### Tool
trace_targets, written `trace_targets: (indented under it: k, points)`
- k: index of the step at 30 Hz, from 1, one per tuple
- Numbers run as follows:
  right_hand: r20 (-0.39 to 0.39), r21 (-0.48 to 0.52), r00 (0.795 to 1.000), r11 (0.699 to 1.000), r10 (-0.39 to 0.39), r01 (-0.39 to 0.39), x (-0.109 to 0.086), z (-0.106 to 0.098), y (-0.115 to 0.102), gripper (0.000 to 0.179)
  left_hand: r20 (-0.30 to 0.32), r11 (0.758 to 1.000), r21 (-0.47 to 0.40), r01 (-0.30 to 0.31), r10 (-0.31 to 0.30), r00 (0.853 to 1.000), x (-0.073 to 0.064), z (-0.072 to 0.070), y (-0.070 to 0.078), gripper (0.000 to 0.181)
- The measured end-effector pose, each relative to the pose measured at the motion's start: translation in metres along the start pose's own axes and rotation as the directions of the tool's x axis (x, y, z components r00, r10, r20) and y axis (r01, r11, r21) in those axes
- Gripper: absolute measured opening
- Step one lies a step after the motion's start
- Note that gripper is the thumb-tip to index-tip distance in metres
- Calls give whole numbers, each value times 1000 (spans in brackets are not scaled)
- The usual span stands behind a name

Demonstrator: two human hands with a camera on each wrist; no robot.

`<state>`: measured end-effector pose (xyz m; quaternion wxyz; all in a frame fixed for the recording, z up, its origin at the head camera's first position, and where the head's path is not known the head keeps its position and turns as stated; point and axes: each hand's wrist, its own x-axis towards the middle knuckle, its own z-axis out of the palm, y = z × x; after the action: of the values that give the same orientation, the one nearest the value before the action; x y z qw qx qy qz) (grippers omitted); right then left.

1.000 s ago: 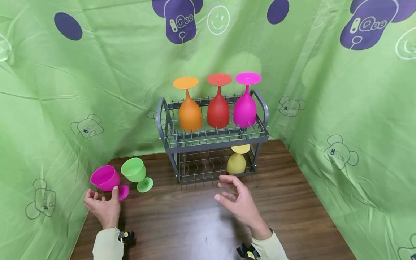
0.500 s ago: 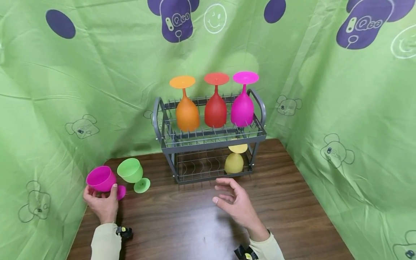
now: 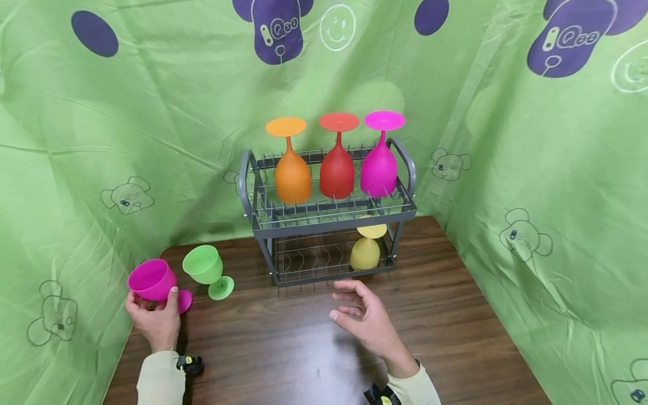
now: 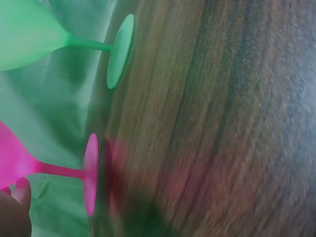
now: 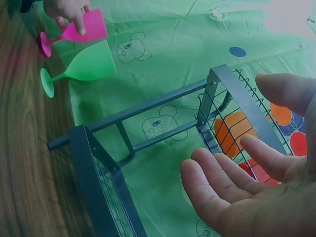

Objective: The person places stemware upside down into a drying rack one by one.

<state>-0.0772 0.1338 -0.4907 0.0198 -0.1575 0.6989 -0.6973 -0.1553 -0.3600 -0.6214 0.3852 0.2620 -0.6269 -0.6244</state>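
Observation:
At the far left of the table, my left hand [image 3: 156, 327] grips the bowl of a pink goblet [image 3: 152, 281], thumb on one side and fingers on the other. In the left wrist view, a gap shows between the goblet's foot [image 4: 90, 175] and its dark reflection on the wood. A light green goblet [image 3: 203, 265] stands upright just to the right of it. My right hand [image 3: 368, 323] hovers in front of the rack [image 3: 334, 224], fingers loosely bent, holding nothing. The right wrist view shows that palm [image 5: 266, 207] bare beside the rack.
Upside down on the rack's upper tier are an orange goblet [image 3: 293, 179], a red goblet [image 3: 337, 175] and a magenta goblet [image 3: 379, 173]. A yellow goblet [image 3: 365, 254] sits inverted at the lower tier's right end. Green cloth [image 3: 531, 169] encloses the wooden table [image 3: 263, 349].
My left hand has closed round the pink goblet's bowl and shifted it slightly left, away from the green goblet. My right hand has barely moved. The head view has shifted a little.

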Motion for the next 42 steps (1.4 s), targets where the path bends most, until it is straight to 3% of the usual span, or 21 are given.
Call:
trace_targets:
  k: [8, 13, 20, 27, 30, 33, 38, 42]
  points:
    - [14, 2, 1000, 1000, 5, -5, 1, 2, 1, 54, -16, 999, 32, -18, 18, 1000, -6, -11, 10, 92]
    - [20, -3, 1000, 1000, 2, -2, 1, 2, 2, 54, -1, 999, 1, -42, 42, 999, -17, -16, 24, 92]
    - [11, -20, 1000, 999, -28, 28, 1, -2, 4, 52, 51, 991, -48, -127, 130, 990, -36, -20, 47, 93]
    - [17, -22, 999, 999, -31, 31, 1, -5, 5, 52, 175, 981, 33, -193, 184, 967, -64, -22, 84, 94]
    - [23, -30, 999, 999, -32, 33, 1, -5, 3, 52, 249, 962, 119, -247, 212, 945, -78, -22, 101, 95]
    - [26, -40, 999, 998, -42, 43, 1, -7, 1, 52, 347, 931, 190, -313, 234, 908, -92, -21, 114, 95]
    - [22, -49, 997, 996, -71, 72, -1, -9, -2, 52, 513, 871, 246, -426, 256, 819, -113, -12, 133, 97]
    - [24, -49, 996, 995, -82, 83, -2, -9, -5, 52, 629, 827, 292, -480, 212, 748, -128, -3, 144, 97]
